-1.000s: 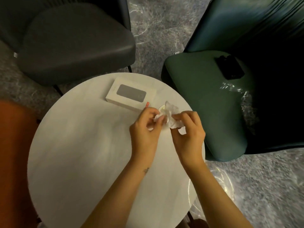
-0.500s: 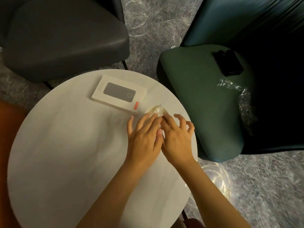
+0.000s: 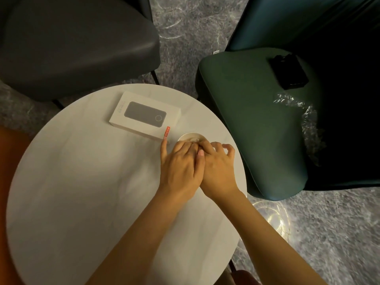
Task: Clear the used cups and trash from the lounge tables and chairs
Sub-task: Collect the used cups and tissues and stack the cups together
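Tissue [image 3: 195, 138] sits crammed in the cup [image 3: 185, 135] at the table's [image 3: 82, 182] right edge, my left hand [image 3: 181, 163] pressing it down with flat fingers, my right hand [image 3: 218, 169] curled alongside, grip unclear, so one lift should clear both.

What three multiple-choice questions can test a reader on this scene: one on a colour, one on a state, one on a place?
1. What colour is the tab on the white box?
A. orange-red
B. blue
C. green

2. How is the paper cup?
A. on its side
B. upright, crumpled paper inside
C. stacked on the white box

3. Where does the black object lie?
A. on the white box
B. inside the paper cup
C. on the green chair

Answers:
1 A, the tab at the box's corner is orange-red.
2 B, its open rim faces up with paper in it.
3 C, it rests on the green seat, near the clear plastic wrap.
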A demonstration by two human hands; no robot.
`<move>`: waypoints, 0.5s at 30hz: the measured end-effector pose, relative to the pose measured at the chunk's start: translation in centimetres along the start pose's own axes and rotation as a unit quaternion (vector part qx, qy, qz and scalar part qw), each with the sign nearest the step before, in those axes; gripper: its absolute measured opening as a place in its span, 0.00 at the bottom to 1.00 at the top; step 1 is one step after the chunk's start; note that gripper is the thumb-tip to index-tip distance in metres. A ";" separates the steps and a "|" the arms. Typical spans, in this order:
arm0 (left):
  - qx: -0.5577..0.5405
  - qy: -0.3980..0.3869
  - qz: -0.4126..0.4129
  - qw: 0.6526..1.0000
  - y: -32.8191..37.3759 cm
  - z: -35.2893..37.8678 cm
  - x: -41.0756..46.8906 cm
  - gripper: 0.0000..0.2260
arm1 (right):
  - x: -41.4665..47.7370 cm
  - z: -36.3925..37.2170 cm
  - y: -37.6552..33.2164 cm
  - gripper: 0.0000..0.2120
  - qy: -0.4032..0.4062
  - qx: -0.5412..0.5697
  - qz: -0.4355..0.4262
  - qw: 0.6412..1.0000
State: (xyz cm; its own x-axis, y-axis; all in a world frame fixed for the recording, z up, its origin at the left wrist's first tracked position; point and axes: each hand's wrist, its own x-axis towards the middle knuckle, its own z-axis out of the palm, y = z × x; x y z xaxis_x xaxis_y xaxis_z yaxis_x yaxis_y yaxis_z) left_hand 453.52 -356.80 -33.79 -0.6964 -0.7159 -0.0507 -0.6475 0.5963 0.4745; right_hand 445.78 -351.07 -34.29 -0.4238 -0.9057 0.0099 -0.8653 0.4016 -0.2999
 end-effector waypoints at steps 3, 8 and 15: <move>-0.011 -0.037 -0.010 0.999 -0.2 -0.2 -0.1 0.26 | -0.3 -0.1 0.1 0.14 -0.021 0.019 -0.006 1.000; -0.036 -0.046 0.003 0.998 -0.8 -1.6 -0.1 0.23 | -0.8 -0.8 -0.1 0.13 0.026 0.103 -0.014 0.994; -0.084 -0.018 0.019 0.996 0.4 -3.4 -0.7 0.19 | -2.8 -2.8 0.2 0.13 0.077 0.128 -0.021 0.989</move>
State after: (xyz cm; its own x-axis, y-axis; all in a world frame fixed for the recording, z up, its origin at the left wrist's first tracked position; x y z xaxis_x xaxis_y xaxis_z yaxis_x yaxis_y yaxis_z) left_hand 454.78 -357.35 -30.57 -0.7321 -0.6785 -0.0599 -0.5614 0.5512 0.6173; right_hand 446.06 -348.05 -31.67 -0.4423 -0.8814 0.1661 -0.7948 0.2994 -0.5279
